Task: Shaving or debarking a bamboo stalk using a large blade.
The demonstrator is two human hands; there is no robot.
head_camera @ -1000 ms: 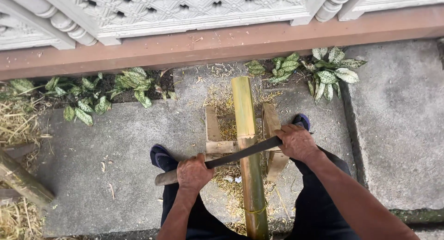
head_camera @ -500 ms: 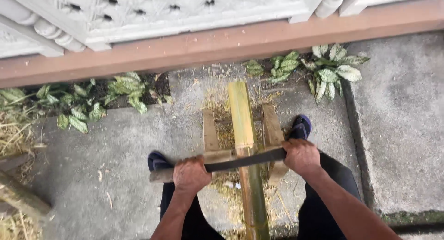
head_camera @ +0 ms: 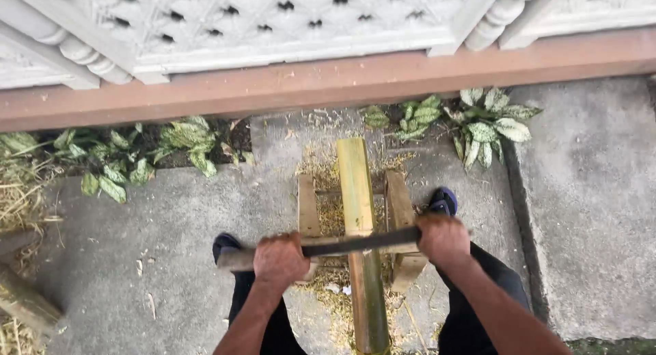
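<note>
Far to the left of the left hand lie dry straw and a weathered log on the concrete floor, with spotted green leaves growing along a reddish ledge beyond. The left hand has its grip closed fully around the pale wooden handle of a long dark blade; a dark shoe shows just behind that handle. The blade runs from this grip rightward, crossing over a yellow-green bamboo pole that lies lengthwise away from the person, between the two hands. The pole rests on a low wooden stand whose side boards sit either side of it, and shavings are scattered around. The right hand has its grip closed tight over the far end of the blade, just right of the stand. Just beyond this grip is a blue shoe, and further beyond it more spotted leaves. A white carved fence stands above the ledge.
</note>
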